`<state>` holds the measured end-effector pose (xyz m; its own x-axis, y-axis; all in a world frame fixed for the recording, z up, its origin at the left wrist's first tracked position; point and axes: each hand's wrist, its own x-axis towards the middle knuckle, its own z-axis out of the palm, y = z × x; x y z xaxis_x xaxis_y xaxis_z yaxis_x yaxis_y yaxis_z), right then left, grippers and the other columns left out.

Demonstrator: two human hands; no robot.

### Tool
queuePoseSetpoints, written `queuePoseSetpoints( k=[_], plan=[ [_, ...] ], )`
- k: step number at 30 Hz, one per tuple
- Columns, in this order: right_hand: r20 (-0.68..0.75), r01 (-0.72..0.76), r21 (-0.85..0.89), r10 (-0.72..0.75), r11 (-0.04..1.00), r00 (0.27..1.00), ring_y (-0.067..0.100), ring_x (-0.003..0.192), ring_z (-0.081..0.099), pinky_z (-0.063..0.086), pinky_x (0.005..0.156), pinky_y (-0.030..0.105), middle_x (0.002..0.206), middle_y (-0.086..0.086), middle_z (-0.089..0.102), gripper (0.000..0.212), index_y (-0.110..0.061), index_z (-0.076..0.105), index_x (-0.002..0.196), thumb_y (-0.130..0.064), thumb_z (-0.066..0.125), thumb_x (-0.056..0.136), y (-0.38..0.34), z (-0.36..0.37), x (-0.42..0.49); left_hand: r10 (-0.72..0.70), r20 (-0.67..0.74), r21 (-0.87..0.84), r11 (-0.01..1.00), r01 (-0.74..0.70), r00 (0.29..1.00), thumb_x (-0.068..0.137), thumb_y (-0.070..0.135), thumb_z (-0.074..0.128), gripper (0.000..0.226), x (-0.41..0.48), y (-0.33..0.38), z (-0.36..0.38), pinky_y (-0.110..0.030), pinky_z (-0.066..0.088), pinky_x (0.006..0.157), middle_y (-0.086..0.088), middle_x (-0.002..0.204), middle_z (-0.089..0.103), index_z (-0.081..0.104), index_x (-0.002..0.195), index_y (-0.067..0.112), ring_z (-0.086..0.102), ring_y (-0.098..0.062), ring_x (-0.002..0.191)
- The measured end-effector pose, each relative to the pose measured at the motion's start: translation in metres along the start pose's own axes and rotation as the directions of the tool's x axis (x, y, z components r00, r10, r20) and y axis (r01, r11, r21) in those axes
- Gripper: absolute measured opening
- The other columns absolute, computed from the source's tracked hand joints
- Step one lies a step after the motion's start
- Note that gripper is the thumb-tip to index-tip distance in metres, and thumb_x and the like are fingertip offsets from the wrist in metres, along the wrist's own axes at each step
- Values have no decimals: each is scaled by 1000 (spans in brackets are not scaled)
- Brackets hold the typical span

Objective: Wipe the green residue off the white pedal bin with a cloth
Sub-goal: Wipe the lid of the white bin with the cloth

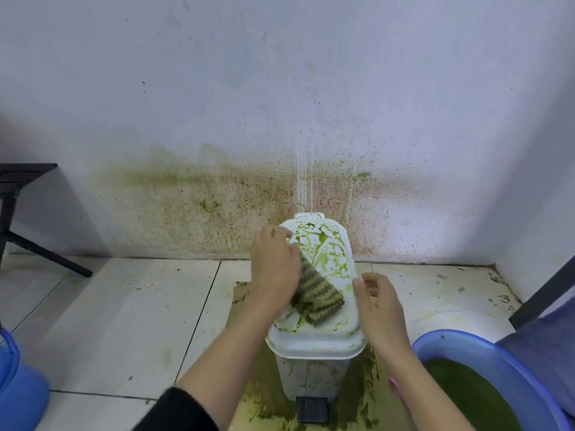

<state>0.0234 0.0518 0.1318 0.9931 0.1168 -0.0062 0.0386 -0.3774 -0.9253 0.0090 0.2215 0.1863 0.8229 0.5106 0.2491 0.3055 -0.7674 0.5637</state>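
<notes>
Two hands over the white bin [314, 343], left hand [273, 269] flat on striped cloth [314, 298]; right hand [381, 309] open, holding nothing, by the lid's right edge

I get soft, even, cool light with no hard glare. The wall [280, 88] reads bright at centre and dims toward the left and right corners. Faint shadows fall on the far left. Wide-angle bending curves the floor [124, 306] line; detail is slightly soft throughout.
</notes>
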Motion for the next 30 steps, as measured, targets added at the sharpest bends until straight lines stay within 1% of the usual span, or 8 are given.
queuePoseSetpoints(
  k=[3, 6, 15, 17, 19, 23, 27, 30],
  plan=[
    [28, -9, -70, 11, 997, 1000, 17, 133, 43, 37, 107, 38, 146, -2, 42, 53, -21, 37, 147, -47, 38, 101, 14, 24, 6, -37, 154, 174, 985, 10, 987, 103, 49, 30, 69, -22, 20, 38, -40, 14, 122, -17, 161, 20, 21, 153, 2, 15, -32, 149],
    [16, -54, -67, 55, 996, 998, 17, 138, 39, 35, 108, 39, 153, -3, 36, 53, -24, 34, 150, -48, 31, 102, 18, 37, 11, -149, 284, 330, 943, 50, 947, 104, 51, 19, 80, -21, 18, 54, -42, -4, 123, -22, 163, -9, -10, 153, -4, -11, -34, 152],
    [-18, -43, 40, 44, 998, 999, 11, 140, 36, 32, 112, 38, 153, -11, 38, 51, -32, 39, 148, -51, 34, 101, 23, 40, 15, 155, 458, 110, 967, -228, 875, 105, 49, 22, 66, 23, -40, 38, -32, -11, 121, 0, 166, -13, 1, 158, 17, -18, -16, 151],
    [-20, -54, 63, 55, 997, 998, 10, 140, 36, 32, 113, 38, 153, -12, 39, 50, -33, 40, 147, -51, 36, 100, 26, 39, 11, 123, 418, 118, 975, -188, 900, 104, 49, 25, 64, 16, -37, 37, -35, -7, 123, 1, 165, -16, 5, 158, 20, -17, -18, 152],
    [-23, -34, 74, 35, 997, 999, 6, 141, 32, 29, 112, 33, 154, -14, 36, 47, -36, 41, 145, -50, 38, 100, 26, 37, 7, -34, 358, 105, 995, -4, 933, 106, 42, 25, 62, 0, -30, 41, -39, 1, 125, -3, 164, -19, 3, 158, 18, -14, -22, 152],
    [-26, -5, 147, 9, 989, 1000, -5, 135, 33, 26, 104, 22, 153, -21, 35, 40, -44, 46, 139, -45, 43, 99, 22, 37, 5, -217, 353, 94, 976, 197, 910, 106, 30, 21, 63, 17, -30, 58, -43, 4, 125, -14, 164, -15, -10, 155, 6, -9, -31, 153],
    [-36, -25, 285, 37, 958, 999, -38, 97, 37, 30, 94, 16, 148, -23, 42, 34, -45, 54, 131, -37, 51, 98, 24, 39, 8, -210, 262, 153, 973, 174, 942, 106, 37, 18, 63, 82, -31, 80, -43, 4, 125, -14, 166, -3, -2, 157, 6, -1, -30, 153],
    [-33, -20, 281, 30, 959, 999, -31, 105, 41, 32, 90, 13, 147, -25, 43, 32, -48, 54, 129, -41, 50, 97, 26, 40, 14, -10, 291, 227, 972, -59, 957, 106, 39, 14, 61, 122, -19, 89, -44, 4, 125, -12, 166, 4, 4, 157, 7, 3, -27, 153]
  ],
)
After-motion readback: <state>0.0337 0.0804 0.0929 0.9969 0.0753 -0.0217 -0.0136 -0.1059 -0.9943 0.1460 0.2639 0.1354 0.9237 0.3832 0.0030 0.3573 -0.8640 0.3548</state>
